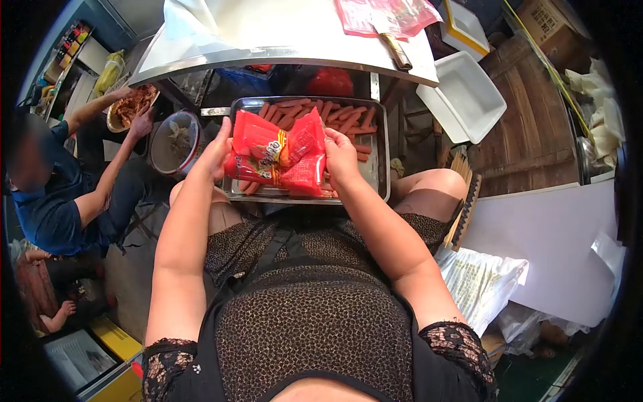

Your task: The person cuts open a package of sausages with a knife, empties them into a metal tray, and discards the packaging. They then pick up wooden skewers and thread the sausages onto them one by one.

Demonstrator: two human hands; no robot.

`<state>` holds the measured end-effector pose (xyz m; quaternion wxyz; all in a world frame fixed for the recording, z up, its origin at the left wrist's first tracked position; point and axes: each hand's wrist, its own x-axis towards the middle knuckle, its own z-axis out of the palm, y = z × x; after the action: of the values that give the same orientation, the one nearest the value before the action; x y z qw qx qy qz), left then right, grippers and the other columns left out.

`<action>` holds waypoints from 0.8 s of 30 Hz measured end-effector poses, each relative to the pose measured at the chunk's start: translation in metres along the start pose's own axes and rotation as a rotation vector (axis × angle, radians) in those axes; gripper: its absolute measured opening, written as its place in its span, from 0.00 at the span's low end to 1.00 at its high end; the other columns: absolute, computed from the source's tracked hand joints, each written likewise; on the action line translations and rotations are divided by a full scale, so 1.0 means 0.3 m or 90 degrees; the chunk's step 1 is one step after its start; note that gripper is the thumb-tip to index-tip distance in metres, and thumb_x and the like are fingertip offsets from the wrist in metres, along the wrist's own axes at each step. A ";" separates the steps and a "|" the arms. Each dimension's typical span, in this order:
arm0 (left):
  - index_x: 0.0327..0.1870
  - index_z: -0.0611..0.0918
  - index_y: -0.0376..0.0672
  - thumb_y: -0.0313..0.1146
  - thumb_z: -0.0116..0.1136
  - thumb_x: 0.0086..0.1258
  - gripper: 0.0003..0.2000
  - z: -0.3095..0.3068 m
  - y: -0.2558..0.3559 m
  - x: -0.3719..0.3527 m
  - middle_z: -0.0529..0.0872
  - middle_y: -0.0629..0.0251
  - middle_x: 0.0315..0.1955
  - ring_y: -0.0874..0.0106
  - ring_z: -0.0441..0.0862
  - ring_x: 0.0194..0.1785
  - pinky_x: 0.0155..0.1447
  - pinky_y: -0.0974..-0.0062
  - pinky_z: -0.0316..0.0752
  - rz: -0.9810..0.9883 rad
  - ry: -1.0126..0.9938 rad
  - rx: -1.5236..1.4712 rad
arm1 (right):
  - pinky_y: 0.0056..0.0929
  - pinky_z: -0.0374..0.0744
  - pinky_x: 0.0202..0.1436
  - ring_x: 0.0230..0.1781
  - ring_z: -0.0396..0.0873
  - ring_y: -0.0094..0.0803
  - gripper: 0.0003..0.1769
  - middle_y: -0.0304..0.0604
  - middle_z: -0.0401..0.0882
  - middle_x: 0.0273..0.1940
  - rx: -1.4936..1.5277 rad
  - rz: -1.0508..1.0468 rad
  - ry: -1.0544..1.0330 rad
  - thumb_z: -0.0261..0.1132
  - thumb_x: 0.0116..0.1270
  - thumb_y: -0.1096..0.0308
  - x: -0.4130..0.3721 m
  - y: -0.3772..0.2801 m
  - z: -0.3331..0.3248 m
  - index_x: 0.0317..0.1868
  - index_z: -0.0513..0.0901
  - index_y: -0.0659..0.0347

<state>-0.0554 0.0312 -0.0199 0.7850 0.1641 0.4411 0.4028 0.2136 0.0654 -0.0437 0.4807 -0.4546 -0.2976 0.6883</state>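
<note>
Between my two hands is a red printed plastic food packet (278, 153), held over a metal tray (383, 151). My left hand (219, 153) grips its left edge, with the thumb up along the side. On the other side, my right hand (340, 155) has its fingers closed on the packet's right edge. Under the packet, the tray holds many sausages (348, 119), pinkish orange and lying in loose rows. The packet covers the middle of the tray, so what lies there is hidden.
A white table (281, 30) stands ahead, bearing a knife (394, 50) and a pink plastic bag (385, 15). White bins (462, 97) are at the right. At the left, another person (60, 181) holds a bowl of reddish food (134, 107) beside a bucket (175, 144).
</note>
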 end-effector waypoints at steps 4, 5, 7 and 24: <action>0.62 0.70 0.36 0.57 0.57 0.65 0.34 -0.043 -0.032 -0.034 0.78 0.57 0.57 0.65 0.76 0.60 0.66 0.65 0.68 0.188 -0.004 0.137 | 0.26 0.83 0.42 0.39 0.81 0.29 0.14 0.45 0.79 0.45 0.048 0.000 0.012 0.53 0.72 0.73 0.071 0.093 -0.002 0.56 0.71 0.67; 0.63 0.69 0.38 0.43 0.65 0.63 0.31 -0.022 -0.031 -0.054 0.79 0.60 0.55 0.69 0.77 0.58 0.64 0.67 0.69 0.250 -0.030 0.155 | 0.26 0.83 0.42 0.39 0.81 0.29 0.14 0.45 0.79 0.45 0.040 0.003 0.015 0.53 0.72 0.73 0.069 0.095 -0.004 0.56 0.71 0.67; 0.64 0.68 0.38 0.38 0.69 0.59 0.33 -0.010 -0.034 -0.037 0.79 0.61 0.55 0.70 0.78 0.57 0.63 0.69 0.70 0.249 0.010 0.246 | 0.27 0.83 0.37 0.35 0.82 0.28 0.14 0.43 0.80 0.42 0.059 0.053 -0.037 0.51 0.72 0.72 0.056 0.074 0.001 0.56 0.72 0.66; 0.53 0.75 0.37 0.38 0.62 0.53 0.26 -0.021 -0.148 0.107 0.84 0.46 0.41 0.52 0.81 0.49 0.53 0.58 0.74 0.185 0.466 0.901 | 0.41 0.79 0.45 0.42 0.82 0.51 0.41 0.58 0.82 0.43 -0.649 -0.237 -0.149 0.67 0.58 0.60 0.034 0.155 -0.031 0.68 0.59 0.65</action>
<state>-0.0299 0.0279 -0.0686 0.2407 0.5355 0.7947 0.1540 0.2026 0.0580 -0.0902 0.2767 -0.4899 -0.7198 0.4066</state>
